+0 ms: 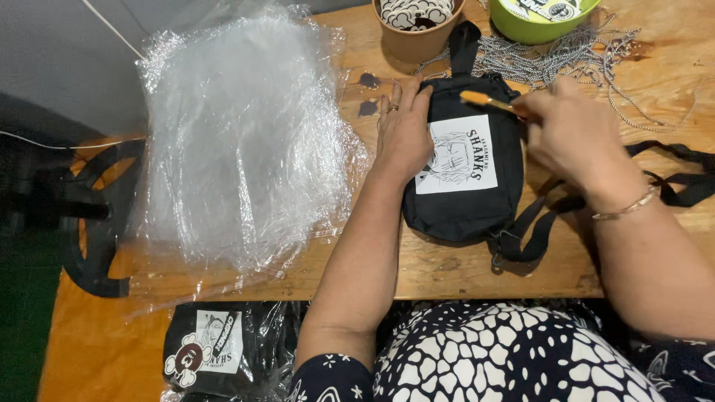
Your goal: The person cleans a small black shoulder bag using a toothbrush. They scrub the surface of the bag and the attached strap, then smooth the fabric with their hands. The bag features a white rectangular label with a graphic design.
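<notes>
— What is lying on the table (447, 275)?

— A black pouch (465, 186) is sitting near the front edge, a white rectangular label (456, 155) with a dark line drawing on its face. To its left a stack of clear plastic bags (242, 141) is spreading over the wood. Below the edge, a bagged pouch (216, 346) of the same kind is showing its own white label.

— And the hands?

— The left hand (402, 130) is lying flat and open on the pouch, fingers spread, pressing beside the label. The right hand (577, 134) is pinching a thin yellow-orange tool (484, 100) — possibly a brush, the tip is blurred — over the pouch's top.

— Any containers?

— A brown cup (413, 41) at the back is holding white, dark-patterned pieces. A green bowl (536, 22) beside it is holding printed tags. Silver chains (566, 56) are lying heaped below the bowl, and the pouch's black strap (670, 182) is trailing off to the right.
</notes>
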